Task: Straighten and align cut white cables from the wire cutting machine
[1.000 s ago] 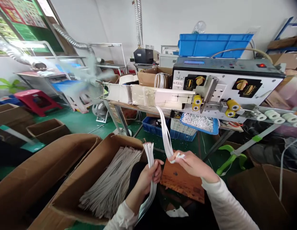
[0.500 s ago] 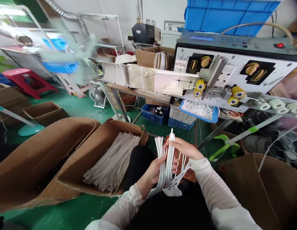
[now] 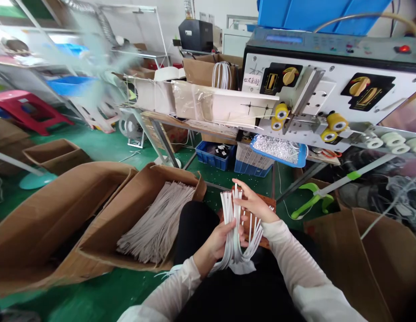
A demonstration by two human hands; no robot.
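Observation:
My left hand (image 3: pixel 218 241) is wrapped around the middle of a bundle of flat white cables (image 3: pixel 229 235), held upright over my lap. Their lower parts curve down and to both sides. At the upper ends, my right hand (image 3: pixel 254 205) has its thumb and fingers on part of the bundle, with the index finger raised along the tips. One cable end stands slightly above the others there. More white strands hang in a loop below my right wrist. A reddish-brown surface (image 3: pixel 270 206) shows behind them, partly covered.
On my left, a cardboard box (image 3: pixel 103 228) holds many white cables (image 3: pixel 157 223). Ahead stands a wire-processing machine (image 3: pixel 251 96) with yellow rollers (image 3: pixel 279 112). Beneath it, a blue tray (image 3: pixel 303 156) contains small white scraps. A green-footed stand (image 3: pixel 311 197) and another cardboard box (image 3: pixel 335 250) are on the right.
My right index finger has lifted and stretched out over the cable tips, and the right-hand group of ends sits lower between the fingers. My left hand keeps its hold. The view has tilted slightly down.

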